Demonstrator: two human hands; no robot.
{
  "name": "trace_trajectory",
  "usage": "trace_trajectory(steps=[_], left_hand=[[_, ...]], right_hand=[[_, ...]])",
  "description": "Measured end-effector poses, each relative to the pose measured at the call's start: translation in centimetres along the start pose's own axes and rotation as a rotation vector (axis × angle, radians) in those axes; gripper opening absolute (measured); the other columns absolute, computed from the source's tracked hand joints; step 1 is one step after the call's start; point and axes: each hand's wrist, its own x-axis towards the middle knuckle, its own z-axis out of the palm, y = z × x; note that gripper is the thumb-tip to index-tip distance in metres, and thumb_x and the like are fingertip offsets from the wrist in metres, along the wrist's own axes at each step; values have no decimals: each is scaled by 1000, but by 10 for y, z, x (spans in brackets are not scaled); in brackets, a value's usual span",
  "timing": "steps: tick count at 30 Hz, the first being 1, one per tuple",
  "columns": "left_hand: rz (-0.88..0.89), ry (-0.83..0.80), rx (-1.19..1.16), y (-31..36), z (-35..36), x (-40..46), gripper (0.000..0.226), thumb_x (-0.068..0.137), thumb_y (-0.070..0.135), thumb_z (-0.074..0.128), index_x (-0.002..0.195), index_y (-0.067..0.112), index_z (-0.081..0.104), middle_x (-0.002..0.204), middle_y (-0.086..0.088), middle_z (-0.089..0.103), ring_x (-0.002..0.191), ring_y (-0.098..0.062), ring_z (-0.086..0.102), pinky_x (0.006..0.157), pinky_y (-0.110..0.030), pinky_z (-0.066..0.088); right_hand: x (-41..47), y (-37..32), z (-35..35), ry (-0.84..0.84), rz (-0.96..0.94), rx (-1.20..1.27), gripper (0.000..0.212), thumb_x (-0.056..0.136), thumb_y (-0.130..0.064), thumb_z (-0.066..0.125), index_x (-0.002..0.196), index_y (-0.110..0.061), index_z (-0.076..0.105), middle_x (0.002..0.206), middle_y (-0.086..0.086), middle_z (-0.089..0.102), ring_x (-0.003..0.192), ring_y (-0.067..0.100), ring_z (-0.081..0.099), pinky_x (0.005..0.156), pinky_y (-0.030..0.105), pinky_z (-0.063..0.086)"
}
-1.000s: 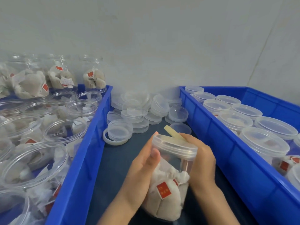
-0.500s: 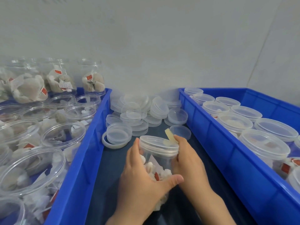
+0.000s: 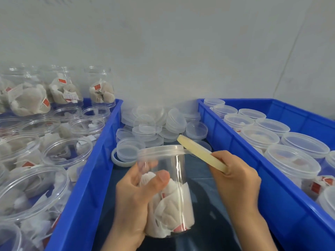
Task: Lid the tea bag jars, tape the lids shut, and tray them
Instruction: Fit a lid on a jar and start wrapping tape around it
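With its lid [image 3: 160, 149] on, the jar [image 3: 168, 192] sat wrapped in the left hand [image 3: 134, 200] while the right hand [image 3: 235, 176] pinched the tape roll [image 3: 199, 153] at the rim (sealing apparently underway), lidded jars [image 3: 291, 160] right of that grip, open jars [image 3: 67, 151] left.

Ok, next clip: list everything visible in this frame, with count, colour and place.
held jar: one, clear, tea bags inside, lidded, centre, above the dark mat.
tape roll: one, pale yellow, at the held jar's lid.
loose lids: a pile, too many to count, translucent, between the bins.
left bin: one, blue, full of open jars with tea bags.
right bin: one, blue, holding lidded jars.
dark mat: one, dark blue, between the bins.
wall: grey-white, behind.
left hand: grips the held jar.
right hand: holds the tape roll.
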Motion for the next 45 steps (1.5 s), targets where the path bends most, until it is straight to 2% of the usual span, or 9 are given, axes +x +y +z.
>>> trace_trajectory(steps=[5,10,14,19,25,31,36,41,45], left_hand=[[-24,-91,17,2,3,-3,75,27,51,90,96,28,73,96,-10,73,89,-29,70,75,-41,58],[111,343,517,0,-5,7,74,36,48,89,104,32,65,90,15,70,85,-11,66,77,-35,53],[184,550,788,-2,-12,11,91,45,52,81,127,31,49,94,19,56,87,-15,52,77,-27,39],[121,476,787,-9,-16,14,106,45,52,81,140,30,39,125,7,58,112,-19,55,90,-27,40],[57,54,312,-4,-12,10,62,36,46,80,96,42,68,96,13,71,92,-4,66,79,-30,52],[-38,-139,136,1,-11,7,60,39,37,81,99,38,70,101,1,72,97,-13,67,69,-20,53],[-134,-392,72,-1,-7,3,71,49,33,82,115,16,64,114,-13,67,111,-29,61,91,-43,49],[-151,-383,25,-5,-3,3,109,35,46,91,127,8,44,119,-8,65,111,-24,62,88,-34,53],[-42,-364,248,-4,-4,3,84,45,52,84,120,24,59,116,3,67,109,-14,62,82,-22,51]], right_hand=[[5,6,2,-194,157,-36,8,88,-23,61,80,-23,63,65,-3,57,60,21,52,53,34,45],[3,4,1,-68,137,-156,7,82,-11,68,81,-18,65,61,0,54,57,24,48,47,29,38],[-1,0,2,85,51,-164,21,67,3,78,75,-12,67,58,2,55,52,25,48,44,26,36],[-2,5,3,101,75,-161,20,69,3,76,80,-13,68,61,3,57,56,28,51,49,25,33],[-2,9,15,-277,228,-228,10,94,-26,50,85,-23,54,70,-3,52,68,22,48,52,30,37],[-4,0,21,-381,178,-201,9,94,-28,47,85,-26,49,76,-5,56,71,18,50,58,31,43],[-7,-9,21,-390,203,-149,12,86,-17,48,78,-25,43,73,-5,53,70,18,49,58,33,42],[-14,-19,23,-435,161,-114,17,83,-33,54,77,-28,39,70,-7,52,69,14,51,57,30,41],[-14,-17,22,-382,216,-124,11,87,-30,52,83,-24,44,74,-5,56,72,18,54,62,32,46]])
